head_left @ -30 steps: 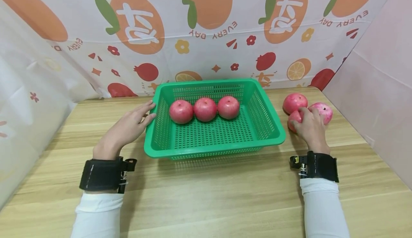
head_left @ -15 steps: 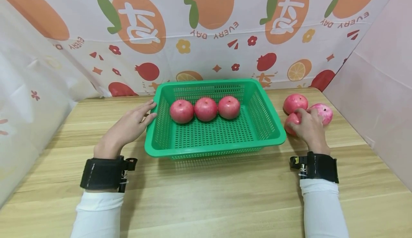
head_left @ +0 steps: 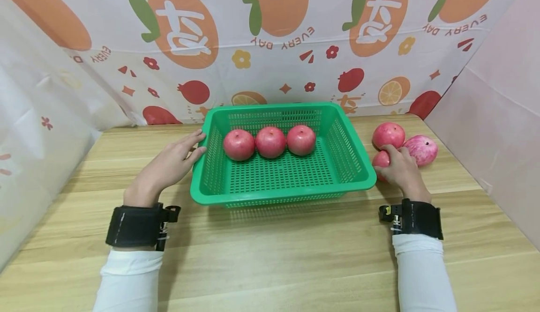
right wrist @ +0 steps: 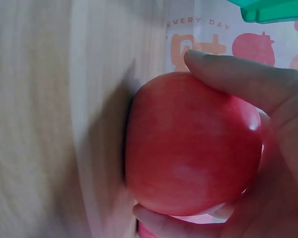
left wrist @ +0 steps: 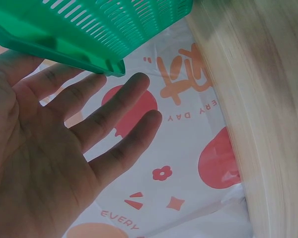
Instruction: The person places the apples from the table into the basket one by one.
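Thumb and fingers of my right hand (head_left: 404,170) are curled round a red apple (right wrist: 188,144), close against the wooden table in the right wrist view. From the head view, the hand covers much of that apple. Another apple (head_left: 388,135) lies just behind it, and a streaked pink one (head_left: 422,150) is to the hand's right. My left hand (head_left: 165,167) has its fingers spread, the tips at the left rim of a green plastic basket (head_left: 278,194). The left wrist view shows fingertips (left wrist: 102,79) right under that rim. Three apples (head_left: 271,142) sit in a row inside the basket.
The light wooden table (head_left: 278,256) runs up to a white fruit-print cloth (head_left: 270,78) hanging behind the basket. Pale cloth also hangs on the left and right sides. Each wrist wears a black strap (head_left: 134,226) with a small camera mount.
My right hand and the apple in it have shifted slightly left, showing more of the streaked apple. The left hand stays at the basket rim.
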Tool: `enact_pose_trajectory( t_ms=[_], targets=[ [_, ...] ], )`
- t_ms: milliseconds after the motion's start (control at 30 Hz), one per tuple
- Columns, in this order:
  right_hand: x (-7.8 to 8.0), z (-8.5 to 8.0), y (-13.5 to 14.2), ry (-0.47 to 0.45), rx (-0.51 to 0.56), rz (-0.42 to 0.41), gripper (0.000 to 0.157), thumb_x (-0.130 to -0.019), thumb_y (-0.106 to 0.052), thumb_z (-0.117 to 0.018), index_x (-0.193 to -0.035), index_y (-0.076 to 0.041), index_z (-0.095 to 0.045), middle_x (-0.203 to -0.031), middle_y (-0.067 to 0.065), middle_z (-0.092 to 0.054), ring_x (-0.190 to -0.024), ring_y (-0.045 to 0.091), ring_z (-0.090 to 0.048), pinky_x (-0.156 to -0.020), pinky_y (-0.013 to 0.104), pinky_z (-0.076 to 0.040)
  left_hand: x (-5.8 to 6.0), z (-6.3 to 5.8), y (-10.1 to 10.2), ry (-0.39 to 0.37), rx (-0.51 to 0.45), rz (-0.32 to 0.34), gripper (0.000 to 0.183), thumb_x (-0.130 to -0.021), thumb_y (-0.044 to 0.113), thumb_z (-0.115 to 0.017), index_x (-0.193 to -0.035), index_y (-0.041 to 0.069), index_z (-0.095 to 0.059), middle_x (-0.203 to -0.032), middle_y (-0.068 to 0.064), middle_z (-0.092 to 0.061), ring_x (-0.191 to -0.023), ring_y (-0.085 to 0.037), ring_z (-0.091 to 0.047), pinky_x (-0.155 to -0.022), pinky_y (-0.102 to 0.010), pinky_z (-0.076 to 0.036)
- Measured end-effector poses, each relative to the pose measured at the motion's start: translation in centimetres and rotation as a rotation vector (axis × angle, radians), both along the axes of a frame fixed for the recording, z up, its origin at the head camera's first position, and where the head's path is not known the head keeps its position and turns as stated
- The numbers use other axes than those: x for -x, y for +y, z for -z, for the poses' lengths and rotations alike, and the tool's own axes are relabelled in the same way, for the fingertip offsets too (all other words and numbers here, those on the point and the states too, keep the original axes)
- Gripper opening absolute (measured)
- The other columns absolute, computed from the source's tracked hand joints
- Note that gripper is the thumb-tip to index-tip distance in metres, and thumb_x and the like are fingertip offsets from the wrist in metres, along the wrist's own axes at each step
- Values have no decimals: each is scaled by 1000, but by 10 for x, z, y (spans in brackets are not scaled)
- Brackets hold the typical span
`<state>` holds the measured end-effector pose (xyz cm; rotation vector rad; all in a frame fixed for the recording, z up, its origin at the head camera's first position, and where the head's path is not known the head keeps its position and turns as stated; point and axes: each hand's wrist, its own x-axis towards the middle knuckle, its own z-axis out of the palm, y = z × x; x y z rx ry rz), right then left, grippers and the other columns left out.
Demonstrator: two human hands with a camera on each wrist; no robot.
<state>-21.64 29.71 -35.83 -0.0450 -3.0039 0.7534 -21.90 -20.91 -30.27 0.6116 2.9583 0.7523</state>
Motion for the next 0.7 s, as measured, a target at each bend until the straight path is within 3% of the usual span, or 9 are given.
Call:
enact_pose_trajectory(
  t_ms=[267, 700],
  targets=[
    [-2, -6, -3, 139, 25, 22, 64, -90, -18, -73, -143, 5, -46, -135, 39, -41, -121, 56, -41, -95, 75, -41, 0, -1, 0, -8, 1, -3, 57, -109, 22, -47, -153, -10, -32, -161, -29, -23, -131, -52, -46, -108, -67, -33],
    [-5, -11, -3, 148, 28, 48, 72, -92, -28, -70, -147, 6, -40, -135, 39, -40, -119, 55, -40, -93, 75, -43, 0, -2, 0, -17, -2, -4, 57, -109, 22, -47, -153, -10, -31, -162, -29, -23, -130, -51, -47, -108, -67, -34]
  ],
)
